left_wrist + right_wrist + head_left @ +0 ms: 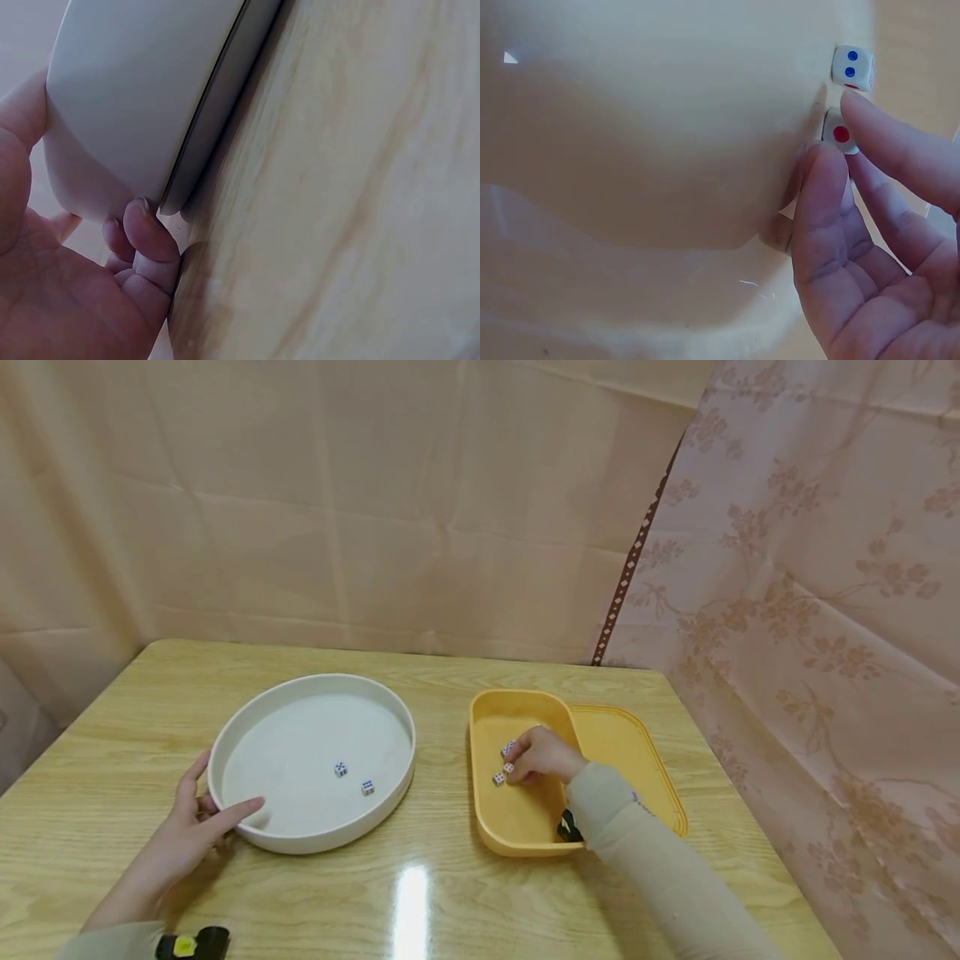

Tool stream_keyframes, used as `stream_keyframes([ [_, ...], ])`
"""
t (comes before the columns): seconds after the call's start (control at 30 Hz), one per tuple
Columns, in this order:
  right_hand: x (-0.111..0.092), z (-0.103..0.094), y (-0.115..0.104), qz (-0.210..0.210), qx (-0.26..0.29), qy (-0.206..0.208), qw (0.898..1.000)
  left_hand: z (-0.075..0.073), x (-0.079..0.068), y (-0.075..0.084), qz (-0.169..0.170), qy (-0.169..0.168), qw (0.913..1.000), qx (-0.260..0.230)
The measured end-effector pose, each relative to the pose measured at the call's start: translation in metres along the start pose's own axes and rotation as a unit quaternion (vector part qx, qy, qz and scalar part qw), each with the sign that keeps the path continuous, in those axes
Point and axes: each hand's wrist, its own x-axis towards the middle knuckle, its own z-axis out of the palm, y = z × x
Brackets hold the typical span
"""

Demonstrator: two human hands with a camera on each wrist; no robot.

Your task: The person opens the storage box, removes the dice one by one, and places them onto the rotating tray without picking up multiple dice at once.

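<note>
My left hand point(187, 828) grips the near left rim of a round white tray point(411, 747), thumb over the edge and fingers outside. In the left wrist view, curled fingers touch the tray's outer wall point(127, 97). Two dice lie inside, one die point(341, 769) left of another die point(367, 787). My right hand point(546, 755) reaches into a yellow box point(517, 827). Its fingertips pinch a white die with a red dot point(841, 135). Close by is a die with two blue dots point(851, 67); another die point(777, 229) is partly hidden behind the fingers.
A flat yellow lid point(622, 752) lies right of the box, partly hidden by the right sleeve. Both containers stand on a wooden table point(442, 893). Curtains point(375, 527) hang behind it and along the right side.
</note>
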Motion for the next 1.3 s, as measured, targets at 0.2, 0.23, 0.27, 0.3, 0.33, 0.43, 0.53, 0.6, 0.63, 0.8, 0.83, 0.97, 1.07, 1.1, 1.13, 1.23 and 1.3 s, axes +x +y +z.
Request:
stream_keyframes([
  [0.2,-0.0007,0.003,-0.0006,-0.007,-0.018,0.002,1.0,0.0004,0.0004,0.001,-0.002,-0.002,1.0,-0.001],
  [0.23,-0.0007,0.0032,-0.0007,-0.007,-0.021,0.003,1.0,0.0004,0.0003,0.0012,-0.002,-0.002,1.0,-0.001],
  [0.27,-0.0007,0.0035,-0.0009,-0.007,-0.024,0.005,1.0,0.0005,0.0003,0.0015,-0.002,-0.002,1.0,-0.002],
  [0.3,-0.0007,0.0036,-0.0013,-0.006,-0.026,0.007,1.0,0.0006,0.0002,0.0017,-0.001,-0.001,1.0,-0.003],
  [0.33,-0.0008,0.0037,-0.0013,-0.005,-0.028,0.008,1.0,0.0007,0.0002,0.0019,-0.001,-0.002,1.0,-0.003],
  [0.43,-0.001,0.0038,-0.0018,-0.006,-0.033,0.008,0.999,0.001,0.0002,0.0023,0.001,-0.002,1.0,-0.004],
  [0.53,-0.0009,0.0038,-0.0023,-0.004,-0.036,0.005,0.999,0.0007,0.0,0.0021,0.003,-0.001,1.0,-0.003],
  [0.6,-0.0007,0.0036,-0.0026,-0.001,-0.035,0.001,0.999,0.0006,0.0001,0.0019,0.005,-0.001,1.0,-0.004],
  [0.63,-0.0005,0.0037,-0.0026,0.001,-0.034,0.0,0.999,0.0005,0.0001,0.0018,0.006,-0.001,1.0,-0.003],
  [0.8,0.0002,0.0041,-0.0022,0.0,-0.029,0.003,1.0,0.0011,0.0004,0.0014,0.009,0.001,1.0,-0.002],
  [0.83,0.0002,0.0044,-0.0023,-0.002,-0.029,0.006,1.0,0.0011,0.0003,0.0011,0.009,0.001,1.0,-0.001],
  [0.97,0.0004,0.0046,-0.0026,-0.007,-0.021,0.015,1.0,0.0015,-0.0001,0.0,0.011,0.003,0.9999,0.002],
  [1.07,-0.0002,0.004,-0.0036,-0.007,-0.016,0.017,1.0,0.0013,-0.0008,0.0,0.007,0.003,1.0,0.004],
  [1.1,-0.0002,0.0039,-0.0037,-0.008,-0.014,0.017,1.0,0.0012,-0.0011,0.0001,0.006,0.004,1.0,0.005],
  [1.13,-0.0005,0.0037,-0.0041,-0.008,-0.012,0.017,1.0,0.0011,-0.0013,0.0003,0.004,0.004,1.0,0.006],
  [1.23,-0.0003,0.0036,-0.0043,-0.01,-0.002,0.014,1.0,0.0009,-0.0016,-0.0001,0.002,0.004,1.0,0.009],
  [1.3,0.0,0.0036,-0.0044,-0.014,0.006,0.012,1.0,0.0013,-0.0015,-0.0005,0.004,0.004,0.9999,0.009],
])
